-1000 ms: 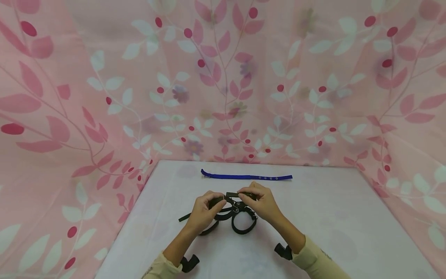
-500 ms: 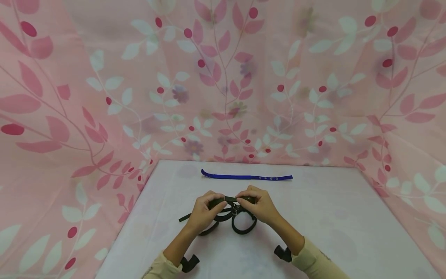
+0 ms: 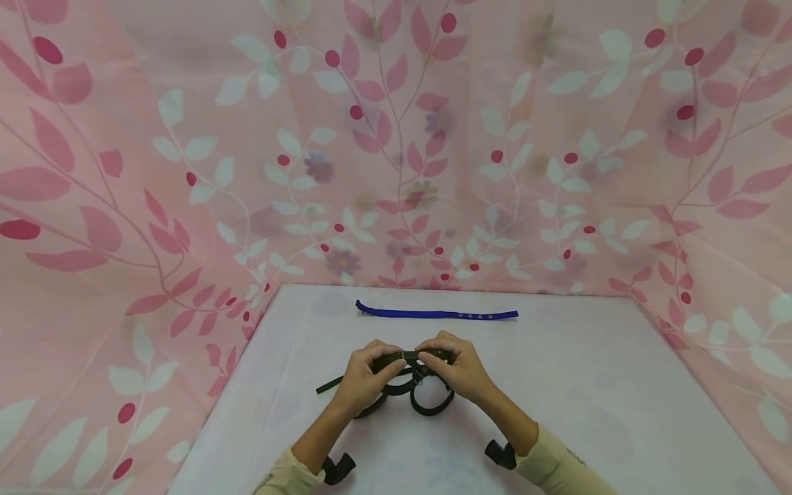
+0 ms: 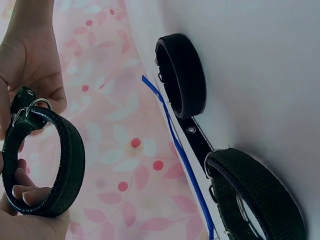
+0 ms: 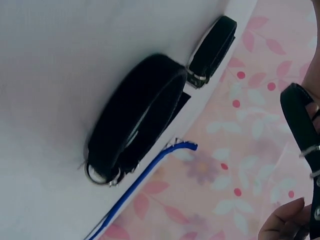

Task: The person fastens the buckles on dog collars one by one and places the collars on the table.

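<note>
In the head view my left hand (image 3: 367,377) and right hand (image 3: 456,364) pinch opposite sides of a dark green collar (image 3: 411,355) above the table. The left wrist view shows this collar bent into a loop (image 4: 72,160), with a metal ring by the right fingers. Its metal buckle (image 5: 311,150) appears in the right wrist view, between both hands. Below, on the table, stand black looped collars (image 3: 432,412), partly hidden behind the hands; one loop (image 4: 195,75) stands on its edge. A strap end (image 3: 328,385) sticks out left of the left hand.
A blue collar (image 3: 433,314) with eyelets lies stretched out near the far edge of the white table (image 3: 594,385). Pink leaf-patterned cloth (image 3: 396,172) hangs behind and at both sides. A black wrist mount (image 3: 338,469) sits by the left cuff.
The right hand has come slightly down and left, closer to the left hand. The collar's strap end, earlier apart from the left hand, now bridges the two hands. The left hand barely moved.
</note>
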Action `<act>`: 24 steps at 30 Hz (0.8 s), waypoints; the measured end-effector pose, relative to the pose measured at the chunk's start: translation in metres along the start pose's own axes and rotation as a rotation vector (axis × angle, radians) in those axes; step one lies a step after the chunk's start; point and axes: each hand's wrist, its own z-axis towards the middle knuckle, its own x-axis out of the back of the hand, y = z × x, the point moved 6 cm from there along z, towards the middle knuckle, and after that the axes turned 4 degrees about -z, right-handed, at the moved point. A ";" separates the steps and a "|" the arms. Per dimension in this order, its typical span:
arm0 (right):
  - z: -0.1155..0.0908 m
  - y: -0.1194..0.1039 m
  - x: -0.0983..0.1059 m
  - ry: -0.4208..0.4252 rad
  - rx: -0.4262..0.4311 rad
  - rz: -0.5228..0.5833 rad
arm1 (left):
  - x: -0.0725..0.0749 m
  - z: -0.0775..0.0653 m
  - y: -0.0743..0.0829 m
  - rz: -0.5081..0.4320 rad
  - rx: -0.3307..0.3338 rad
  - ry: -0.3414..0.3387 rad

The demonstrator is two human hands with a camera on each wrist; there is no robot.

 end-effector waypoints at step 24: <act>-0.006 0.010 -0.019 -0.020 -0.170 0.110 | 0.001 0.002 0.003 -0.040 -0.107 0.023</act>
